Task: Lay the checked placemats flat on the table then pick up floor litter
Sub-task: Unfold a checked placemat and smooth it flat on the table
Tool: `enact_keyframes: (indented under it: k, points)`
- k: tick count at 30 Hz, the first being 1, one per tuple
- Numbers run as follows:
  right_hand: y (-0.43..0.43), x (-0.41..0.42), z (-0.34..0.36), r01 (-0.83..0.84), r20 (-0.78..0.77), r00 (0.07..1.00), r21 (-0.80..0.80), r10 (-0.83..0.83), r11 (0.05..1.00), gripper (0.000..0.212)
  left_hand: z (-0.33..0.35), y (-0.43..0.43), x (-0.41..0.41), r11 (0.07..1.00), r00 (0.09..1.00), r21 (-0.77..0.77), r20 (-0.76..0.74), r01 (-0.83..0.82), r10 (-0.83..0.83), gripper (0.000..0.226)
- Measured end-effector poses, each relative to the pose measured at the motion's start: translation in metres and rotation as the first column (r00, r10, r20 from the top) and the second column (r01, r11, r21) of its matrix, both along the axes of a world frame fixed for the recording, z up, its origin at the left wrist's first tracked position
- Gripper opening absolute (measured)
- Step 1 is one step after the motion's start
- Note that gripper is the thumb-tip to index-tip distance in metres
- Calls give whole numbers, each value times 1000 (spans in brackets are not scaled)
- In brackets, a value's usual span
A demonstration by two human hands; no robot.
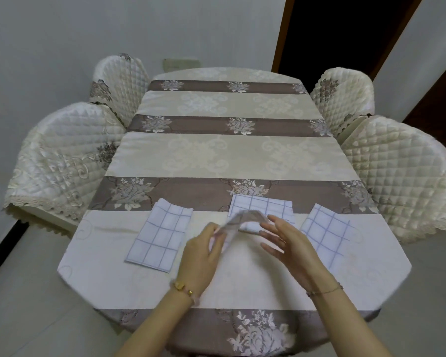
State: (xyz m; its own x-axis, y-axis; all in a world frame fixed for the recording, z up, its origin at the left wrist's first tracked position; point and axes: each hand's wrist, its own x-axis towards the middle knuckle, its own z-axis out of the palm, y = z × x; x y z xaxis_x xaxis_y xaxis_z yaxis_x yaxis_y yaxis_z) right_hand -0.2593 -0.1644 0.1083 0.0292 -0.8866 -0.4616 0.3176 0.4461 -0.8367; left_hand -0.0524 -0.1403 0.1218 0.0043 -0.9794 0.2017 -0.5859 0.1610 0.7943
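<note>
Long worktop (232, 155) down the middle, covered in a cream cloth with brown floral bands. Four quilted chair covers (62, 161) tucked in, two per side. Dark doorway (345, 29) at the far right.

Three checked placemats lying flat along the near part of the worktop: left placemat (160, 234) angled, middle placemat (264, 207) further back and partly hidden, right placemat (328, 231) angled the other way and partly behind the right wrist.

Fourth placemat (238, 221) up off the cloth, blurry, arched between both hands just in front of the middle one.

Left hand (201, 249) with fingers (213, 234) pinched on the near-left end of that raised placemat. Right hand (285, 239) fingers spread and loose, thumb side right at the other end of the mat; can't tell if actually touching. Bracelet on each wrist.
</note>
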Motion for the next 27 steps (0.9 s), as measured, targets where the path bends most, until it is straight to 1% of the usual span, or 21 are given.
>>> enact_keyframes:
  k: [1, 2, 4, 5, 6, 7, 9, 10, 12, 13, 14, 15, 16, 17, 18, 19, 20, 22, 24, 25, 27]
  points:
    - [-3, -4, 1, 5, -38, 999, -40, -6, 999, 21, 15, -7, 4, 1000, 994, 26, -109, -17, 20, 21]
    - [-5, -6, 3, -2, -74, 997, -78, -4, 997, 42, 26, -15, 10, 997, 974, 71, -222, -22, 37, 24]
    - [-8, -9, 7, -51, -103, 994, -115, 39, 992, 99, 41, -30, 23, 986, 901, 168, -427, -13, 84, 35]
    - [-11, -8, 5, -79, -105, 992, -126, 66, 989, 108, 43, -37, 29, 976, 854, 216, -509, 4, 109, 43]
    - [-13, -7, 4, -115, -101, 990, -123, 102, 986, 102, 43, -42, 36, 959, 813, 284, -563, 23, 147, 47]
    - [-15, -4, 4, -164, -103, 983, -114, 153, 980, 81, 41, -46, 40, 937, 772, 347, -608, 49, 185, 43]
    - [-16, 4, 8, -227, -114, 970, -105, 215, 968, 26, 38, -51, 46, 900, 712, 425, -661, 93, 238, 23]
    - [-14, 9, 10, -237, -115, 967, -100, 226, 966, 18, 34, -53, 48, 893, 719, 441, -650, 90, 248, 19]
    - [-12, 18, 11, -204, -120, 974, -74, 194, 976, 21, 27, -57, 49, 911, 793, 413, -559, 14, 242, 12]
    - [-9, 23, 15, -189, -116, 977, -57, 181, 980, 19, 22, -58, 49, 920, 842, 389, -479, -52, 250, 7]
    - [-7, 26, 15, -172, -115, 979, -43, 166, 984, 28, 18, -58, 48, 923, 885, 367, -383, -117, 264, 9]
    - [-5, 27, 12, -186, -134, 974, -38, 180, 982, 45, 14, -56, 46, 923, 924, 338, -262, -182, 278, 23]
    - [-5, 29, 13, -169, -130, 978, -36, 163, 985, 52, 12, -52, 43, 930, 952, 282, -128, -235, 279, 36]
    - [-3, 31, 14, -138, -121, 984, -35, 133, 990, 44, 14, -45, 36, 948, 966, 197, -18, -249, 258, 43]
    - [-3, 31, 13, -115, -107, 988, -33, 111, 993, 29, 16, -37, 28, 969, 978, 128, 37, -210, 207, 44]
    - [-2, 32, 13, -99, -83, 992, -20, 97, 995, 23, 19, -28, 19, 985, 990, 99, 48, -139, 135, 41]
    - [-1, 32, 13, -97, -58, 994, -5, 97, 995, 26, 19, -20, 9, 993, 998, 97, 29, -65, 62, 38]
    - [3, 37, 20, -116, 60, 991, -10, 116, 993, 20, 21, -6, -8, 993, 1000, 117, -7, 24, -23, 38]
    - [8, 42, 29, -120, 145, 982, -16, 122, 993, 26, 22, 0, -20, 988, 997, 147, -77, 40, -28, 42]
    - [10, 44, 32, -139, 142, 980, -20, 140, 990, 30, 24, 2, -24, 983, 992, 178, -124, 34, -12, 43]
    - [13, 46, 33, -168, 72, 983, -40, 171, 985, 31, 25, 2, -28, 977, 979, 213, -204, 17, 28, 40]
